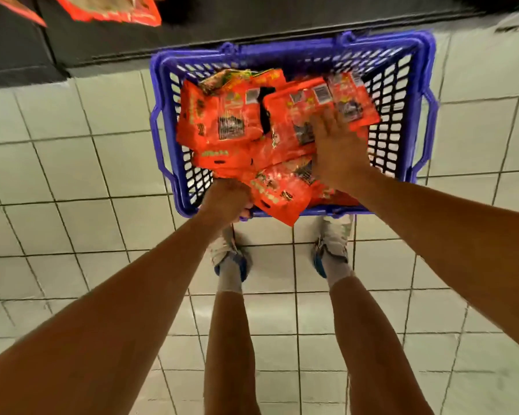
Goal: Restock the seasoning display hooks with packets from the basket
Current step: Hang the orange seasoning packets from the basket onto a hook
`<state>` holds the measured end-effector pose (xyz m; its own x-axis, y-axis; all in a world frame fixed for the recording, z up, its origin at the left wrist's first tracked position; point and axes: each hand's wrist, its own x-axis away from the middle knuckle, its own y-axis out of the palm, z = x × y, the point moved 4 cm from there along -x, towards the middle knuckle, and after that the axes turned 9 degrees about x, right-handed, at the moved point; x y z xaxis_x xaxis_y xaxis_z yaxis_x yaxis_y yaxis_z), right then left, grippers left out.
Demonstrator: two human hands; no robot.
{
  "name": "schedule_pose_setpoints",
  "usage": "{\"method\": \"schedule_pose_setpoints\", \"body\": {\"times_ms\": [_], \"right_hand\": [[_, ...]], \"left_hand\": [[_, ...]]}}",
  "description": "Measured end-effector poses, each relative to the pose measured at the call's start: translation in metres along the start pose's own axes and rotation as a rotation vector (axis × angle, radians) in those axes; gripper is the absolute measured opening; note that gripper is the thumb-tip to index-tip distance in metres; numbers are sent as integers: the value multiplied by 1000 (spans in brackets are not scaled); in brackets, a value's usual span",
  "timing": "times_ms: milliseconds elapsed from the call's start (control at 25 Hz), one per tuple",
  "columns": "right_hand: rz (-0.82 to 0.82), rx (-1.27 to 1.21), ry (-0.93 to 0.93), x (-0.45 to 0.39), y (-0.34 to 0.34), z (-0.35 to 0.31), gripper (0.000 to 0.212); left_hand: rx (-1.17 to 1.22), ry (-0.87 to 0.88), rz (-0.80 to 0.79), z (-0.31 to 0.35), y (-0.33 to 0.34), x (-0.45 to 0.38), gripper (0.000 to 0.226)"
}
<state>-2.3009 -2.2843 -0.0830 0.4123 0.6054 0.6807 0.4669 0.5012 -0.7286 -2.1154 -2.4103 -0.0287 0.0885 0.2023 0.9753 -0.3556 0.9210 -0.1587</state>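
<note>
A blue plastic basket [420, 94] sits on the tiled floor in front of my feet. It holds several orange-red seasoning packets [231, 115] in a loose pile. My left hand [226, 199] grips the basket's near rim at its left corner. My right hand [336, 151] lies on top of the packets at the right side of the pile, fingers spread over them; whether any finger curls under a packet is hidden. More orange-red packets [111, 7] hang at the top left of the view, above a dark shelf base.
The dark base of the display unit [252, 34] runs along the far side of the basket. Pale floor tiles [57, 175] surround it. My two legs and shoes [331, 250] stand just behind the basket's near edge.
</note>
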Motion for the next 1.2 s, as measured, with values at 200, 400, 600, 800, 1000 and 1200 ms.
{"method": "schedule_pose_setpoints", "body": {"times_ms": [200, 400, 600, 800, 1000, 1200], "right_hand": [[35, 77, -107, -21, -3, -6, 78], [182, -245, -171, 27, -42, 2, 40], [-66, -823, -169, 76, -70, 6, 21], [-304, -1410, 106, 75, -51, -6, 23], [-65, -135, -66, 44, -3, 8, 63], [-9, 307, -235, 32, 44, -12, 86]], "left_hand": [[2, 44, -8, 5, 3, -7, 21], [165, 136, 58, 7, 2, 20, 13], [576, 153, -59, 14, 7, 34, 42], [761, 225, -64, 23, -3, 35, 24], [985, 188, 134, 5, -34, 23, 21], [973, 202, 151, -21, -57, 16, 26]]}}
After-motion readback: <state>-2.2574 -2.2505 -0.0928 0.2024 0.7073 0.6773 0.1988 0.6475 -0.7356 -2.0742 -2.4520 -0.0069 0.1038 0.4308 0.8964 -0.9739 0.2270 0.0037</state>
